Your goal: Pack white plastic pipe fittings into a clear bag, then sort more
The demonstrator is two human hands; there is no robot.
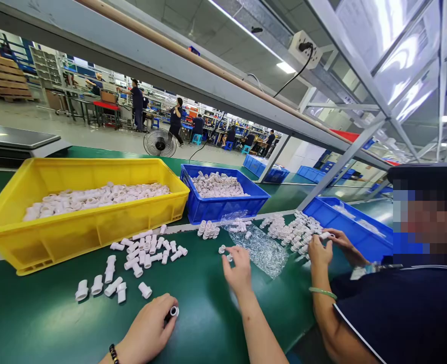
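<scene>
My left hand (147, 328), with a dark bead bracelet at the wrist, rests low on the green mat (208, 313). It is closed on a small dark tube with a white ring end (173, 311). My right hand (239, 273) reaches forward, its fingers bent down and pinching at small white ring pieces (222, 248) beside a clear plastic bag (263, 250). Loose white plastic fittings (147, 250) lie scattered to the left of both hands.
A yellow bin (75, 230) and a blue bin (223, 205) hold white fittings. A co-worker at the right, green bangle (322, 292) on one wrist, handles more fittings (292, 230) before another blue bin (356, 230). A metal frame runs overhead.
</scene>
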